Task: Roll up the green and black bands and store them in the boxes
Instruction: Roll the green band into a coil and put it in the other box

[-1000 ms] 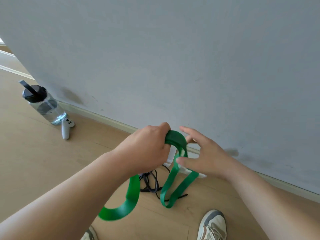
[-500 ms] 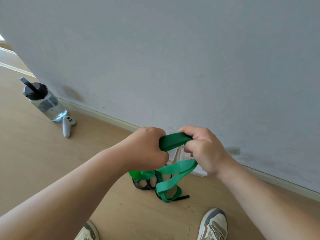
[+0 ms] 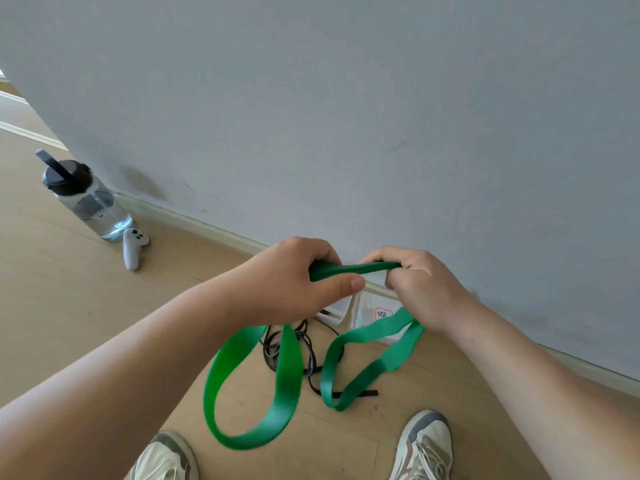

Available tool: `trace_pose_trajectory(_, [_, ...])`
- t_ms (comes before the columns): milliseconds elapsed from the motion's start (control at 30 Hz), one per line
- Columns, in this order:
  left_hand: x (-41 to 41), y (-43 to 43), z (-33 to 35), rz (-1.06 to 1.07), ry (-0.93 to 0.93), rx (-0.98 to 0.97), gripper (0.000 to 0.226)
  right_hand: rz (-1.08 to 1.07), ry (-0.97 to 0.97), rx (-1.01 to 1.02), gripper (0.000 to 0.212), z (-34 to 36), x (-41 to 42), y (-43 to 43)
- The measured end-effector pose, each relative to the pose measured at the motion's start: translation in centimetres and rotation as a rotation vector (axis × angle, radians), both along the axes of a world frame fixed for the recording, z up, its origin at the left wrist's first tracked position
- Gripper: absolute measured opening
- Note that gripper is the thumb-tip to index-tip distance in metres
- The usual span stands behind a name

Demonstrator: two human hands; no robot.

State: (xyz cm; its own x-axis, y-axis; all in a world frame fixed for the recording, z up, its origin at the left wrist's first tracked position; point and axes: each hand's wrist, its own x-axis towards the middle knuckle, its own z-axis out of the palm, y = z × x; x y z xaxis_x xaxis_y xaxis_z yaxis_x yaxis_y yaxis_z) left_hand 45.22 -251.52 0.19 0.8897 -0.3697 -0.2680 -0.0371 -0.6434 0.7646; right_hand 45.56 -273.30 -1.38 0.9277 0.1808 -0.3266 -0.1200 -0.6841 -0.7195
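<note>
Green band (image 3: pixel 349 269) runs in a short, taut span between two closed fists. The left hand (image 3: pixel 294 282) grips one end of that span with its thumb laid along it, and the right hand (image 3: pixel 420 289) has its fingers curled over the other end. A second ago the right hand was spread open, only fingering the strap. Half a second ago both hands held it with the slack bunched up short beneath them. Now that slack has dropped into two long loops, a wide, motion-blurred one below the left hand and a narrower one below the right.

I judge the band is still being gathered, not yet rolled, so nothing is stored.

The black band (image 3: pixel 310 362) lies in a loose tangle on the wooden floor (image 3: pixel 86 323) below the hands, seen behind the green loops, untouched. The boxes (image 3: pixel 367 306) sit just beyond it against the skirting (image 3: pixel 194 221) of the grey wall (image 3: pixel 346 116), partly hidden by the hands. Whether the loops touch the floor I cannot tell.

Near the bottom edge are two shoes, left (image 3: pixel 166 459) and right (image 3: pixel 427 445), with the loops hanging between them and the boxes. Far left, well apart, a water bottle (image 3: pixel 88 202) stands with a white controller (image 3: pixel 133 249) just beside it. Open floor stretches left of the hands, while the wall closes off the far side.
</note>
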Motion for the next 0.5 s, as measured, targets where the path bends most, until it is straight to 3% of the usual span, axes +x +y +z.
trace_pose_trajectory(167, [0.5,0.1,0.0,0.080,0.047,-0.147,0.026,0.082,-0.096,-0.102,0.039,0.2,0.0,-0.3])
trace_pose_trajectory(267, [0.8,0.5,0.1,0.074,0.047,-0.157,0.024,0.178,-0.078,-0.100,0.011,0.4,-0.1,-0.3])
trace_pose_trajectory(300, [0.9,0.7,0.1,0.072,0.046,-0.147,0.024,0.196,-0.073,-0.102,0.012,0.5,-0.1,-0.3])
trace_pose_trajectory(400, [1.0,1.0,-0.2,0.047,0.042,-0.098,0.024,0.214,-0.083,-0.157,0.048,0.4,-0.3,-0.2])
trace_pose_trajectory(500, [0.7,1.3,-0.4,-0.101,-0.024,0.115,0.011,0.212,-0.116,-0.245,0.062,0.3,-0.4,0.0])
